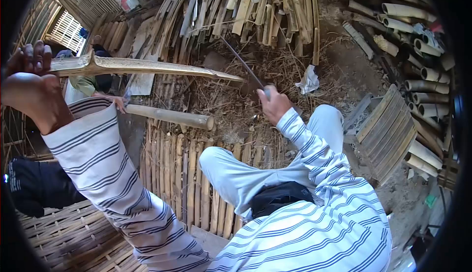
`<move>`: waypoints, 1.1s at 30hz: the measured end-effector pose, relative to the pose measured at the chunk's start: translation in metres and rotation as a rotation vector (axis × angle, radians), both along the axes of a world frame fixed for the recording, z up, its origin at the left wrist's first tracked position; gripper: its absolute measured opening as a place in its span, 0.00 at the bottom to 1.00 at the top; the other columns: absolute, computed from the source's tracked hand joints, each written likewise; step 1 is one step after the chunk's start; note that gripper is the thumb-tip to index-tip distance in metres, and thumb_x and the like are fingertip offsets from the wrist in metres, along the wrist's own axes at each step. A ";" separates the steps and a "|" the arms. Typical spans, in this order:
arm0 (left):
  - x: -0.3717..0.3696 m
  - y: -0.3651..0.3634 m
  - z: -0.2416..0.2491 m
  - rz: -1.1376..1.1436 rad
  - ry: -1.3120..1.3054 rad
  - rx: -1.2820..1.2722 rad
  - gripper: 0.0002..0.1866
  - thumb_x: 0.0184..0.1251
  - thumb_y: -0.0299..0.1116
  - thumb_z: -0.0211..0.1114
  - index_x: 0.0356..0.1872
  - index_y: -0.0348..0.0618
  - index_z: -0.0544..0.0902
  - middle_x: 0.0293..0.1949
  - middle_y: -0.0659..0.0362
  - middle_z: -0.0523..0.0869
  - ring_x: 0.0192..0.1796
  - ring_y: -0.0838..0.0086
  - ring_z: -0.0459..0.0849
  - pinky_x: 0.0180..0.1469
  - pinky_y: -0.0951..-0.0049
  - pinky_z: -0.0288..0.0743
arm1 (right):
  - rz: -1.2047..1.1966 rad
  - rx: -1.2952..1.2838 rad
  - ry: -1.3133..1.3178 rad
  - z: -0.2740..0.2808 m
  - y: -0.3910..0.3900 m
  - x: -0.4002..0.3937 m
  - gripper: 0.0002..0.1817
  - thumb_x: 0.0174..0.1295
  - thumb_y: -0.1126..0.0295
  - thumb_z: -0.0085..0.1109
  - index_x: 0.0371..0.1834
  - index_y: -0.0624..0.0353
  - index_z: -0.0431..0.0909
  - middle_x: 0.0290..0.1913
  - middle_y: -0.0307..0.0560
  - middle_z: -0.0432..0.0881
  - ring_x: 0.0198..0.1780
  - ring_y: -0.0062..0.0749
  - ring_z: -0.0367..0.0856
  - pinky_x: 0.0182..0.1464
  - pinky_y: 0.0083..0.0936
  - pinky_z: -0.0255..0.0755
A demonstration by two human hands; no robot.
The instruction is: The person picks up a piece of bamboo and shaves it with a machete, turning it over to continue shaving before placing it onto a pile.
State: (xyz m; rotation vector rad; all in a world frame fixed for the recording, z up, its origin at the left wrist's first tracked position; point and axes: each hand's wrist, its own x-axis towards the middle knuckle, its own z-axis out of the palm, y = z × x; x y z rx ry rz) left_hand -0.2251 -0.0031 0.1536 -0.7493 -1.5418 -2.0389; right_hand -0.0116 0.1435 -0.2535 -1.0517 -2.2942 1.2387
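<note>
At the upper left, my left hand (35,77) is closed around the end of a split bamboo length (147,67). The piece stretches rightward, its pale inner side showing and a node ridge close to my fingers. My right hand (275,105), in front of my knees, grips the handle of a long, thin-bladed knife (243,64). Its dark blade slants up and left, past the right of the split bamboo's tip. Below the split piece, a whole bamboo pole (169,117) lies with its cut end facing right; another person's hand (117,102) is at its left end.
Split bamboo strips (246,6) are heaped ahead, and cut bamboo tubes (432,90) are stacked at the right. A slatted bamboo panel (386,132) leans beside my knee. Crumpled white material (309,80) lies on the littered ground. Bamboo slats (182,173) lie by my legs.
</note>
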 end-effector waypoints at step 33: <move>-0.061 -0.027 0.080 -1.525 -0.055 -0.412 0.14 0.55 0.41 0.47 0.23 0.38 0.67 0.26 0.52 0.68 0.31 0.64 0.69 0.61 0.56 0.69 | -0.031 -0.064 0.482 0.052 0.030 0.005 0.37 0.40 0.44 0.76 0.43 0.62 0.73 0.32 0.44 0.86 0.33 0.29 0.85 0.39 0.27 0.77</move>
